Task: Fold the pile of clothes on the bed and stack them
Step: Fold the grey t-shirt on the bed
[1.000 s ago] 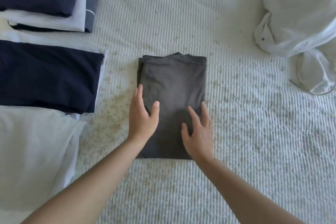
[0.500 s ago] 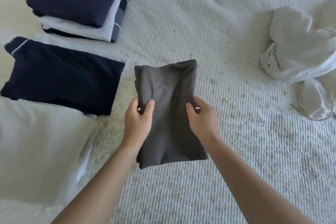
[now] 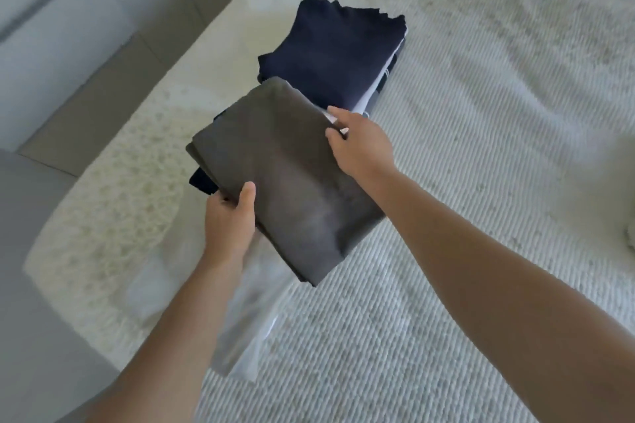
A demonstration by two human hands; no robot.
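Note:
A folded grey garment (image 3: pixel 285 175) hangs in the air, held by both hands above the left part of the bed. My left hand (image 3: pixel 229 220) grips its near left edge with the thumb on top. My right hand (image 3: pixel 360 144) pinches its far right edge. Behind it lies a stack of folded clothes with a navy piece on top (image 3: pixel 336 55). A dark navy folded piece (image 3: pixel 201 182) peeks out beneath the grey garment. A white folded garment (image 3: pixel 247 330) lies blurred under my left forearm.
The white ribbed bedcover (image 3: pixel 464 203) stretches to the right. The bed's left edge (image 3: pixel 113 161) borders a grey tiled floor (image 3: pixel 79 120). A wall or cabinet front (image 3: pixel 41 10) stands at the upper left.
Both hands have lifted the grey garment off the bed and carried it left, over the folded navy piece. The view has swung left, and the unfolded white clothes are out of frame.

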